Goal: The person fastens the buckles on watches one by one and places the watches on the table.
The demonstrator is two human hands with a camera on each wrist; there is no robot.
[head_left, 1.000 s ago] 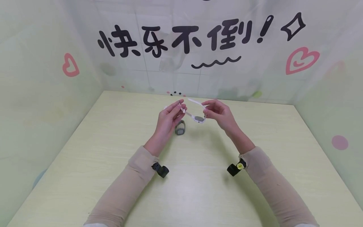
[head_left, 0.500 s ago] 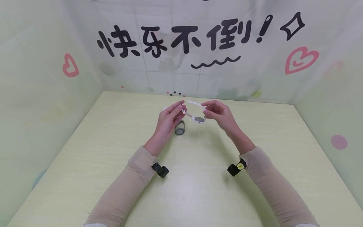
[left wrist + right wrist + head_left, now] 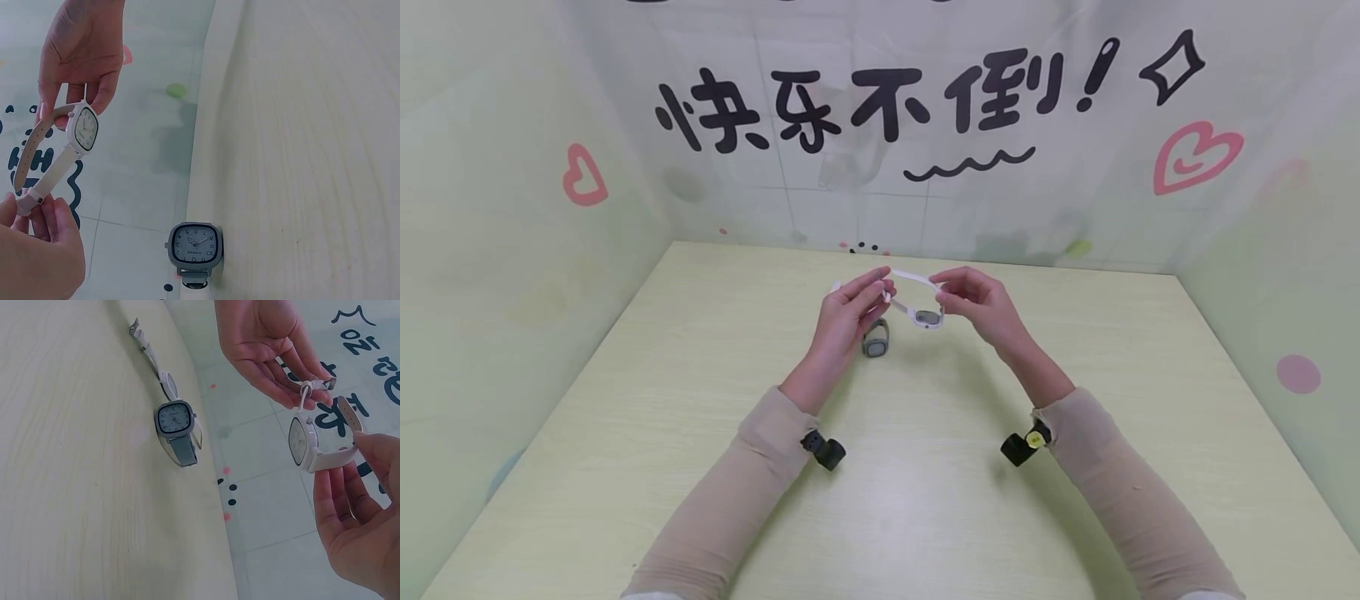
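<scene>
1. Pinching the buckle end of the white watch (image 3: pixel 928 318), the left hand (image 3: pixel 850 307) has its fingers bent together at the middle of the head view; they cover much of the buckle.
2. Thumb and fingers of the right hand (image 3: pixel 976 302), just right of it, grip the other strap half (image 3: pixel 32 145) close to the case. In the left wrist view the strap's tip comes near the buckle; whether they touch is hard to tell.
3. Held up between the hands, the white watch has a rounded case and a smooth strap, white outside, tan and holed inside. Its dial figures are too small to read.
4. Below the left hand, the grey watch (image 3: pixel 876 343) rests on the table (image 3: pixel 895 508), squarish with rounded corners and a dark-rimmed dial.
5. Behind it, upper left in the right wrist view, lies a second white watch (image 3: pixel 167 385), its face partly hidden, its buckle blurred.
6. Beige, wrinkled sleeves (image 3: pixel 715 508) run off the bottom edge.
7. Pale wood grain marks the table; the backdrop (image 3: pixel 865 208) is smooth sheeting, its top lettering cut off.
</scene>
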